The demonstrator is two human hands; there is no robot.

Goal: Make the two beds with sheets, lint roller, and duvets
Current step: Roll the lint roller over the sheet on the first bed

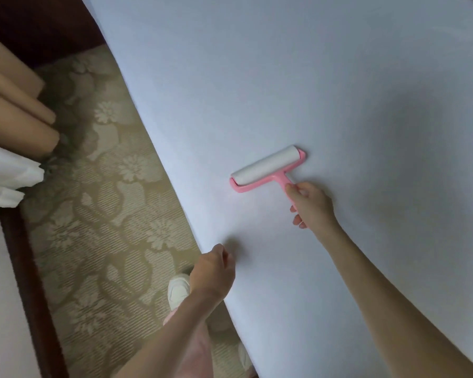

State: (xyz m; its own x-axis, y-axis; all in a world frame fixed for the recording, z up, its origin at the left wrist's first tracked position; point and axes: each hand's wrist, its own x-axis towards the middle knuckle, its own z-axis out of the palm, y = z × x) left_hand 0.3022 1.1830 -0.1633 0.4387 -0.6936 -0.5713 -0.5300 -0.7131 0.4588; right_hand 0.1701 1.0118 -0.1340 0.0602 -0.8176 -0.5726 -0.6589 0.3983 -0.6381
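Head view: right hand (311,203) grips lint roller (268,168) near sheet (271,77) edge; left hand (215,271) unclear.

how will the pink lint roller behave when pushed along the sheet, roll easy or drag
The lint roller will probably roll rather than slide: its white drum lies flat on the sheet in a pink frame. It looks light and stiff, since the right hand holds it by the thin handle alone. A sticky drum might tug the smooth sheet slightly.
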